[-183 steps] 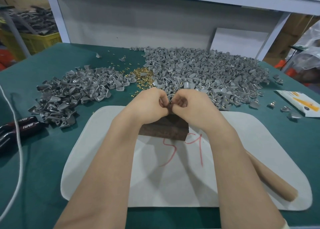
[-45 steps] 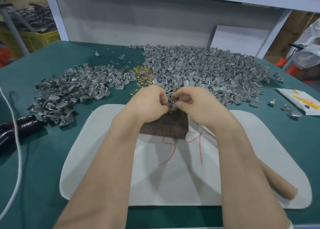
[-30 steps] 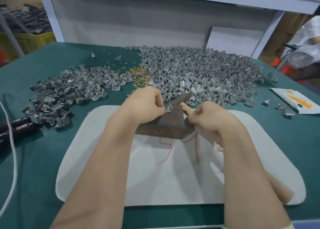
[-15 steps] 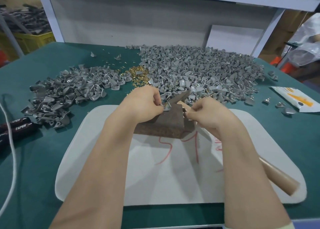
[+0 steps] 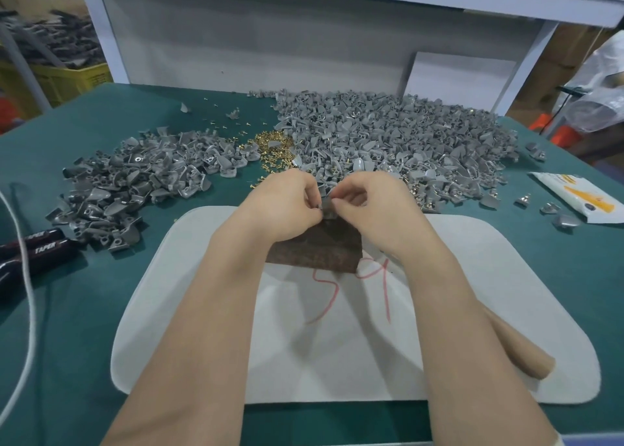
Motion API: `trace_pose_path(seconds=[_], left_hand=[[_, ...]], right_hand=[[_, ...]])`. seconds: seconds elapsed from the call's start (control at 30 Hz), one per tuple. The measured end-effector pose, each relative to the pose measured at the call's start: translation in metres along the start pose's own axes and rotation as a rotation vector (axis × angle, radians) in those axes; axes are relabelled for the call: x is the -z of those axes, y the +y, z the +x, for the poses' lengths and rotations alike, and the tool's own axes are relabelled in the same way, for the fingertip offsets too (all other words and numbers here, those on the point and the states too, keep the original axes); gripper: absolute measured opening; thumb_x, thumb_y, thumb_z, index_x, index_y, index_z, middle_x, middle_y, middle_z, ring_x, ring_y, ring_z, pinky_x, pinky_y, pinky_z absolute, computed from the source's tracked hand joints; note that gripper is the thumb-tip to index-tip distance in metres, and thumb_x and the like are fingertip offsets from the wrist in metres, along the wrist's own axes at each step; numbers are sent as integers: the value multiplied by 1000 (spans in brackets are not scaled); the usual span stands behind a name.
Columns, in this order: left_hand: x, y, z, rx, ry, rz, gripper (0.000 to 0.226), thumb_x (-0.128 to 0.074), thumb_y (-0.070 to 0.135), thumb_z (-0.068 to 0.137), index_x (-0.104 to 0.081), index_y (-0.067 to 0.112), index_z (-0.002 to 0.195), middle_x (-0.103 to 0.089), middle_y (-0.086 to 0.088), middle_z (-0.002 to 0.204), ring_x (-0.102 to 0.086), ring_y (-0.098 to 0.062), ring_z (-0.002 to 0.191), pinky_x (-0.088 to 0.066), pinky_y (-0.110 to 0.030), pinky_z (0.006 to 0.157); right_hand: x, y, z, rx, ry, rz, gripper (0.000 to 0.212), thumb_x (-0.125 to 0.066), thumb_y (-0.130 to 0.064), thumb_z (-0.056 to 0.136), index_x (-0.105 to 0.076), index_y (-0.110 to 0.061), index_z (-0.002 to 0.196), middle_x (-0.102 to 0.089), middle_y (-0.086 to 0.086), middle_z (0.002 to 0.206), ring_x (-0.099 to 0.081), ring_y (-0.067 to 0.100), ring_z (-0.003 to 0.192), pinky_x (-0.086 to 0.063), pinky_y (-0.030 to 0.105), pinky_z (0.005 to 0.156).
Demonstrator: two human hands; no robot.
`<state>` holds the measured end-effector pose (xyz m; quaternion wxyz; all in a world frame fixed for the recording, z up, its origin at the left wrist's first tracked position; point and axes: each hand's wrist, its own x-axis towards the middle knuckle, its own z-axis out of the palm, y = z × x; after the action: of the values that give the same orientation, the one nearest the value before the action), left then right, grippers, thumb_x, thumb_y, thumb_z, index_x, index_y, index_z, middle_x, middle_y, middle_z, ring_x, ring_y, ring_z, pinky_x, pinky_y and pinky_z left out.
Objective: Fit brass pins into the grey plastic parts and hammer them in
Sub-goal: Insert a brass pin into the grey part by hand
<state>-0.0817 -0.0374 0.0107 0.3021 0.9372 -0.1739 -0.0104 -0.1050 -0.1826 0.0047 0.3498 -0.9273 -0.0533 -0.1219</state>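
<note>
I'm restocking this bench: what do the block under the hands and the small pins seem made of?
The block looks like dark wood or rusty metal, matte and mottled brown; I cannot tell which. The pins look like brass: shiny yellow with metallic glints.

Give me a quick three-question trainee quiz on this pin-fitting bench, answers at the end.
1. True or false: the right hand grips the tan wooden hammer handle.
2. Which heap of grey plastic parts is larger? A) the left heap B) the right heap
3. Fill in: the left hand and the right hand pinch one small grey plastic part above the dark brown ____.
Key: 1 false, it lies on the white mat; 2 B; 3 block.
</note>
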Motion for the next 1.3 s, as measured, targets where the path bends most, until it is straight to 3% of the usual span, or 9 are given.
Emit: trace_pose_path(seconds=[0.23,0.4,0.47,0.63,0.77,0.93,1.07,1.17,1.3], left_hand=[[0,0,1,7,1,2,14,-68,23,85,-58,24,76,-60,5,85,-60,-18,91,-51,-33,85],[0,0,2,10,2,-1,12,-68,25,84,-59,22,78,-61,4,84,-59,-18,88,-49,-29,80],[-1,0,2,10,2,-1,13,-69,26,85,-59,23,77,-61,5,83,-59,-18,87,-48,-28,77],[-1,-1,2,-5,10,1,14,-68,24,85,-58,24,75,-58,10,76,-58,-16,84,-47,-26,77],[0,0,1,-21,15,2,10,-67,22,84,-61,21,77,-57,11,75,-59,-17,86,-47,-28,79],[0,0,1,-25,12,-6,11,-67,21,84,-59,22,76,-55,12,73,-59,-17,85,-47,-28,79],[0,-1,1,-26,15,-6,11,-67,22,85,-60,21,76,-55,12,73,-57,-16,83,-45,-24,75],[0,-1,1,-22,11,-4,11,-66,21,85,-59,22,76,-57,9,76,-58,-17,85,-46,-26,77],[0,0,1,-17,8,-12,12,-67,21,85,-59,22,76,-58,6,79,-58,-17,85,-46,-27,78]], right_hand=[[-4,-4,1,11,-3,-117,2,-69,-21,83,-68,-20,83,-52,-13,65,-54,15,73,-47,31,73],[-6,-4,0,54,-7,-181,4,-65,-18,85,-67,-18,88,-63,4,88,-58,22,87,-48,35,81],[-6,-4,0,52,14,-164,9,-62,-12,85,-69,-15,90,-65,3,88,-60,22,88,-49,36,83],[-4,-1,-1,-7,23,-49,7,-66,-14,83,-71,-18,85,-61,-8,74,-62,14,80,-48,24,77],[0,5,1,-40,96,64,14,-67,-14,83,-68,-25,74,-58,-18,65,-53,-4,66,-39,8,64],[-2,3,0,-32,53,70,16,-68,-16,83,-66,-28,73,-61,-15,68,-57,4,72,-41,18,69],[-3,2,0,-33,22,8,14,-68,-17,84,-66,-28,75,-58,-18,65,-57,6,73,-39,15,61],[-3,1,0,-36,3,-5,8,-66,-15,85,-71,-22,83,-61,-12,69,-59,11,78,-41,21,68],[-2,1,-1,-6,-5,-66,8,-65,-15,86,-71,-19,87,-54,-18,65,-54,8,71,-37,12,59]])
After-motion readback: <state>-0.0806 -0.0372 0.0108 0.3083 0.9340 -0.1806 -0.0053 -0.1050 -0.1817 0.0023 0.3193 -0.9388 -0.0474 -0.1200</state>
